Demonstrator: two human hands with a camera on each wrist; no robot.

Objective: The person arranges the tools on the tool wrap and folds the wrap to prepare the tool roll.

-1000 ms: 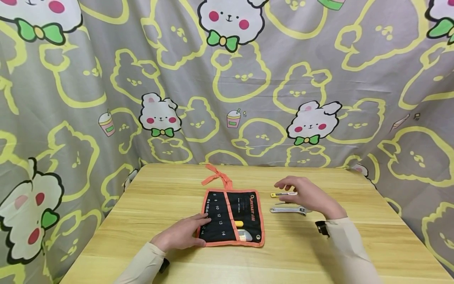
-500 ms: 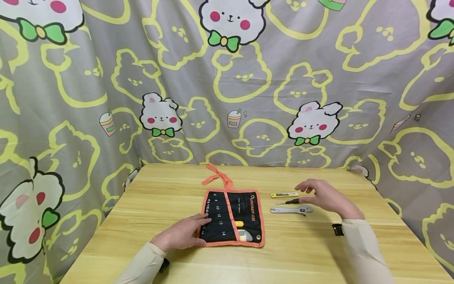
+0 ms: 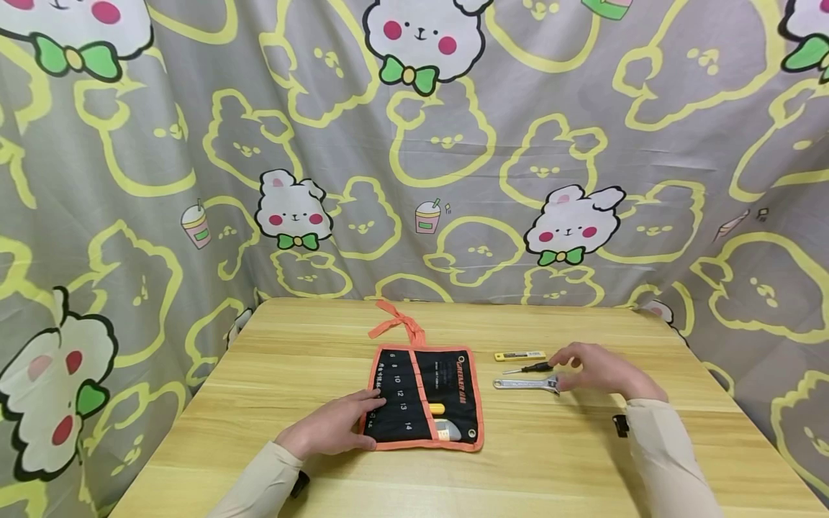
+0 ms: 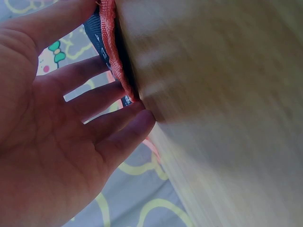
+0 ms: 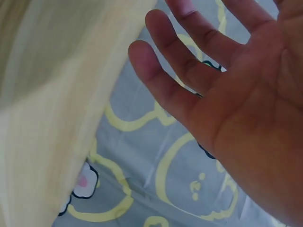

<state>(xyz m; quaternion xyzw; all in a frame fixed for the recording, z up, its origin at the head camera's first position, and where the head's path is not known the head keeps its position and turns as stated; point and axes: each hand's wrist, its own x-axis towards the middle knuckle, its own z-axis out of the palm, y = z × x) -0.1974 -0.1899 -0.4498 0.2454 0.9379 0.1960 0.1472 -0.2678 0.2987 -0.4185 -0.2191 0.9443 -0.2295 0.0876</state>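
Note:
A black tool roll pouch (image 3: 450,385) with orange edging and printed size numbers lies unrolled on the table. On its left edge rests my left hand (image 3: 327,426), fingers nearly straight; the left wrist view shows the fingertips against the orange trim (image 4: 112,42). My right hand (image 3: 594,370) hovers over the head end of a silver adjustable wrench (image 3: 524,384), fingers loosely bent. Whether it touches the wrench is hard to tell. The right wrist view has no tool in it. Beyond the wrench lie a small black-handled screwdriver (image 3: 536,367) and a yellow utility knife (image 3: 519,356).
In the pouch's pockets sit a yellow handle (image 3: 437,409) and a grey, rounded tool end (image 3: 450,430). An orange tie strap (image 3: 408,326) trails from its far edge. The wooden table (image 3: 311,324) ends at a patterned grey curtain (image 3: 350,144).
My right hand has moved right, off the utility knife and screwdriver, then down towards the wrench's head. The left hand and pouch have stayed put.

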